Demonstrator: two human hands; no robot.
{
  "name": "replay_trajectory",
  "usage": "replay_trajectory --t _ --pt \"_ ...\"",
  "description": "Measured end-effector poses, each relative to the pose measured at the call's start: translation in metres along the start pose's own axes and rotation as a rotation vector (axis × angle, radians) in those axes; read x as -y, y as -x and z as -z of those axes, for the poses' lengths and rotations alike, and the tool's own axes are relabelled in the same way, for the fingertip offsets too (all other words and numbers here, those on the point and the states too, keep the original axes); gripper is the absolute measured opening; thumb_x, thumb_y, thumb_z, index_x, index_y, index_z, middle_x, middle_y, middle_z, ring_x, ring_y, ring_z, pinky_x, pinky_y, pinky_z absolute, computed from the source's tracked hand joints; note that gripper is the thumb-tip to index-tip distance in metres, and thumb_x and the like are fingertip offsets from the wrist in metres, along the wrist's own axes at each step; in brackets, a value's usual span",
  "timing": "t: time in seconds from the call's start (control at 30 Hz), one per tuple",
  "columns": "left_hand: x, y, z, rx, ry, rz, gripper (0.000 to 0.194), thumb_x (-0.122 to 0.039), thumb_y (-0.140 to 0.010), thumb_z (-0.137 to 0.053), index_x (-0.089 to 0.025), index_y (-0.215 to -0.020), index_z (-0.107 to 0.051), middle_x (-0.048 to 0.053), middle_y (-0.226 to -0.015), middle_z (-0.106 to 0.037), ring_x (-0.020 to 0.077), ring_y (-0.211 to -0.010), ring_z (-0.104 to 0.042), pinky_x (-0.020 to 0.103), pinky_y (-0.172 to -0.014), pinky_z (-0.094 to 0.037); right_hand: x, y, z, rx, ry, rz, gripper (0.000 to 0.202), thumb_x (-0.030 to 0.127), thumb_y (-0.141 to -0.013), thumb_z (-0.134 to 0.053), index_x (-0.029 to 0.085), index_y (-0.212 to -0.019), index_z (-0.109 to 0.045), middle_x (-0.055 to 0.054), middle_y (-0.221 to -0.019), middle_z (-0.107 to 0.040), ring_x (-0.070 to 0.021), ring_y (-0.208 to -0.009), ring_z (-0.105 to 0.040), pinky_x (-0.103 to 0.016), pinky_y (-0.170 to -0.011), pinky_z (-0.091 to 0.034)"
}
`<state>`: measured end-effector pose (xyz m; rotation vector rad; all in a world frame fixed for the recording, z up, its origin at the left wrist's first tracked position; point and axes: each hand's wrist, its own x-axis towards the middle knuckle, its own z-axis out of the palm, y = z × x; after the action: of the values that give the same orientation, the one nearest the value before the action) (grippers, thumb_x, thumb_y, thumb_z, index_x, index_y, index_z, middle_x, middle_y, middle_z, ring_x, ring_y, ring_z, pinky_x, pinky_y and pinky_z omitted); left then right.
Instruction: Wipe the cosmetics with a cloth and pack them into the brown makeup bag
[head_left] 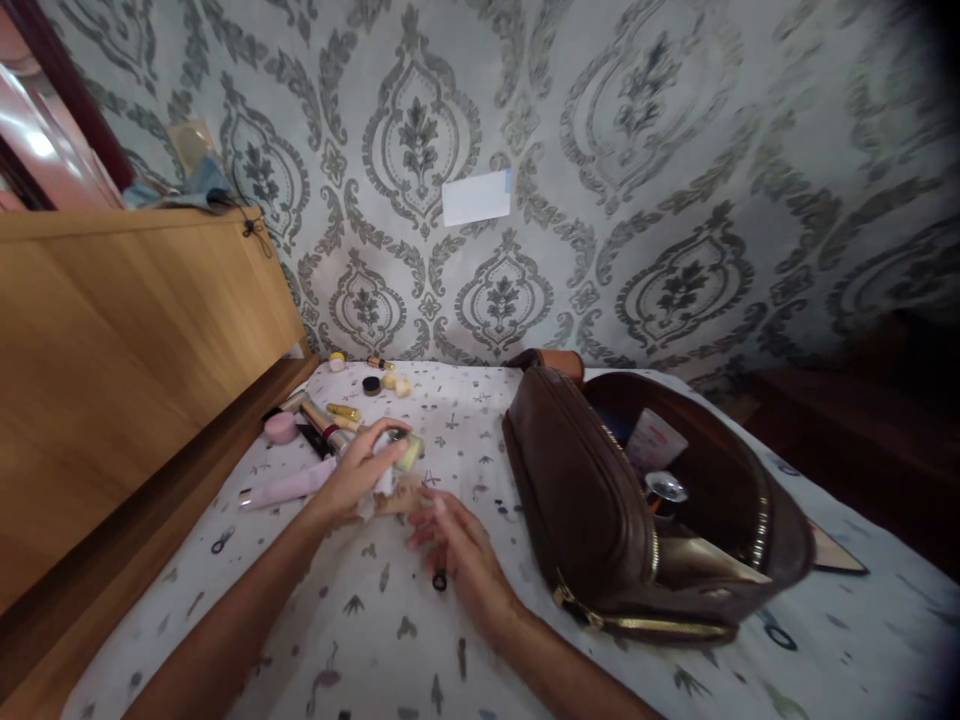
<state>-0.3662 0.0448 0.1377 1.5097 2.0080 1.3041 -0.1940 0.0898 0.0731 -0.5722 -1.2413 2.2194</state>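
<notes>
My left hand [367, 462] is closed round a small bottle with pale yellow-green contents [409, 453], above the white patterned cloth. Just below it, a beige item [399, 496], blurred, lies between my two hands. My right hand [461, 550] has curled fingers; a small dark cylinder [439, 579] shows under them, its other end hidden by the palm. Beside my left hand are a pale pink tube [285, 487], a pink round jar [281, 428] and several slim cosmetics. To the right stands an open brown bag [592, 500] holding a white tube [655, 442] and a clear-topped item [666, 488].
Small jars [372, 385] and a gold-and-black tube [380, 363] lie near the patterned wall [502, 290]. A wooden cabinet [142, 330] borders the left side. A brown strap or case [559, 364] sits behind the bag. A white switch plate [477, 198] is on the wall.
</notes>
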Motion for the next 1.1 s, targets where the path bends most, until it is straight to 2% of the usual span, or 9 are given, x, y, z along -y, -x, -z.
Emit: replay_trajectory --t 0.1,0.2,0.37,0.57,0.7,0.77,0.87,1.0,1.1 --pt "-0.014 0.024 -0.017 0.109 0.033 -0.075 0.030 -0.038 -0.088 -0.054 -0.020 -0.111 -0.061 0.004 -0.104 -0.067 0.0218 -0.096 -0.061 0.031 -0.086 -0.047 0.004 0.001 0.001 -0.017 -0.157 -0.019 0.058 0.064 -0.067 -0.077 0.020 -0.103 -0.065 -0.004 -0.091 -0.066 -0.0174 -0.074 -0.065 -0.022 -0.050 -0.044" --pt "-0.019 0.037 -0.025 0.183 -0.037 -0.090 0.035 -0.038 -0.086 -0.059 -0.022 -0.117 -0.060 0.004 -0.106 -0.068 0.0227 -0.098 -0.062 0.031 -0.088 -0.046 0.007 0.006 0.001 -0.052 -0.224 -0.042 0.047 0.052 -0.065 -0.084 0.020 -0.094 -0.066 0.000 -0.088 -0.066 -0.0145 -0.072 -0.063 -0.021 -0.051 -0.045" --pt "-0.013 0.048 -0.026 0.181 0.020 0.011 0.053 -0.038 -0.082 -0.064 -0.023 -0.131 -0.053 0.004 -0.112 -0.067 0.0244 -0.102 -0.062 0.033 -0.089 -0.047 0.008 0.014 0.000 -0.065 -0.240 -0.049 0.047 0.047 -0.062 -0.087 0.020 -0.095 -0.067 0.001 -0.086 -0.068 -0.0131 -0.070 -0.064 -0.019 -0.050 -0.043" --pt "-0.018 0.057 -0.012 0.200 -0.017 -0.035 0.038 -0.026 -0.081 -0.063 -0.022 -0.119 -0.061 0.007 -0.116 -0.068 0.0251 -0.108 -0.062 0.034 -0.094 -0.048 0.002 0.019 0.003 0.012 -0.057 -0.007 0.048 0.059 -0.072 -0.076 0.020 -0.097 -0.066 -0.003 -0.089 -0.068 -0.0148 -0.071 -0.064 -0.023 -0.055 -0.046" --pt "-0.022 0.071 0.010 0.353 -0.274 -0.133 0.035 -0.029 -0.085 -0.062 -0.027 -0.120 -0.063 0.006 -0.126 -0.066 0.0252 -0.118 -0.059 0.036 -0.103 -0.046 -0.001 0.020 0.009 -0.050 0.181 0.127 0.049 0.062 -0.077 -0.069 0.021 -0.104 -0.065 -0.005 -0.100 -0.065 -0.0186 -0.092 -0.064 -0.029 -0.076 -0.052" --pt "-0.011 0.080 0.017 0.379 -0.431 -0.184 0.041 -0.034 -0.085 -0.063 -0.031 -0.126 -0.061 0.006 -0.133 -0.063 0.0269 -0.122 -0.059 0.038 -0.104 -0.046 -0.002 0.020 0.011 -0.057 0.212 0.124 0.051 0.065 -0.077 -0.066 0.021 -0.102 -0.063 -0.005 -0.096 -0.065 -0.0190 -0.089 -0.064 -0.030 -0.073 -0.053" --pt "0.022 0.091 0.020 0.290 -0.583 -0.232 0.042 -0.040 -0.086 -0.062 -0.035 -0.127 -0.062 0.004 -0.132 -0.065 0.0272 -0.119 -0.062 0.036 -0.101 -0.051 -0.004 0.019 0.011 -0.045 0.195 0.117 0.052 0.069 -0.076 -0.064 0.020 -0.096 -0.061 -0.003 -0.088 -0.062 -0.0192 -0.083 -0.064 -0.028 -0.064 -0.051" --pt "0.061 0.092 0.016 0.139 -0.642 -0.368 0.042 -0.044 -0.082 -0.064 -0.040 -0.123 -0.065 -0.001 -0.127 -0.068 0.0269 -0.112 -0.067 0.032 -0.093 -0.056 -0.006 0.022 0.009 -0.032 0.232 0.142 0.048 0.066 -0.079 -0.061 0.020 -0.093 -0.059 -0.001 -0.082 -0.059 -0.0147 -0.072 -0.060 -0.025 -0.060 -0.048" --pt "0.071 0.088 0.016 0.101 -0.626 -0.424 0.046 -0.046 -0.081 -0.065 -0.045 -0.126 -0.062 -0.002 -0.126 -0.068 0.0251 -0.107 -0.069 0.027 -0.083 -0.060 -0.011 0.023 0.011 -0.021 0.299 0.157 0.042 0.061 -0.082 -0.060 0.020 -0.093 -0.060 0.000 -0.079 -0.059 -0.0124 -0.066 -0.056 -0.024 -0.060 -0.048"
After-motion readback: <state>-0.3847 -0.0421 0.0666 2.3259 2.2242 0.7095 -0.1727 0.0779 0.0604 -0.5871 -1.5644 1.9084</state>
